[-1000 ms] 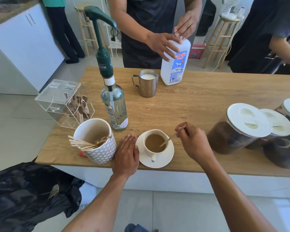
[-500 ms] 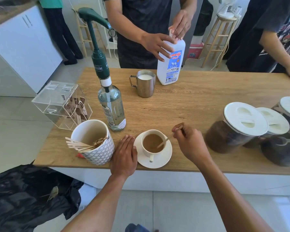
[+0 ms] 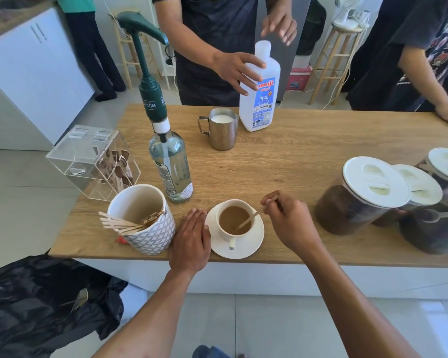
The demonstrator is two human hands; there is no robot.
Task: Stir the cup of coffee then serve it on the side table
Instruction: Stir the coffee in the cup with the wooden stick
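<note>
A white cup of milky coffee (image 3: 233, 219) stands on a white saucer (image 3: 246, 248) near the front edge of the wooden counter (image 3: 295, 161), its handle pointing toward me. My right hand (image 3: 289, 220) pinches a thin wooden stir stick (image 3: 247, 220) whose lower end dips into the coffee. My left hand (image 3: 192, 240) lies flat on the counter, fingers together, touching the saucer's left rim. No side table is in view.
A patterned cup of wooden sticks (image 3: 142, 219) stands left of my left hand, with a pump bottle (image 3: 170, 161) and a clear box (image 3: 93, 161) behind. A steel milk jug (image 3: 221, 129) and milk bottle (image 3: 260, 94) stand across, held by another person. Lidded jars (image 3: 362, 195) crowd the right.
The stick's tip has shifted within the coffee as my right hand moved slightly. The person opposite lifted one hand off the milk bottle's cap.
</note>
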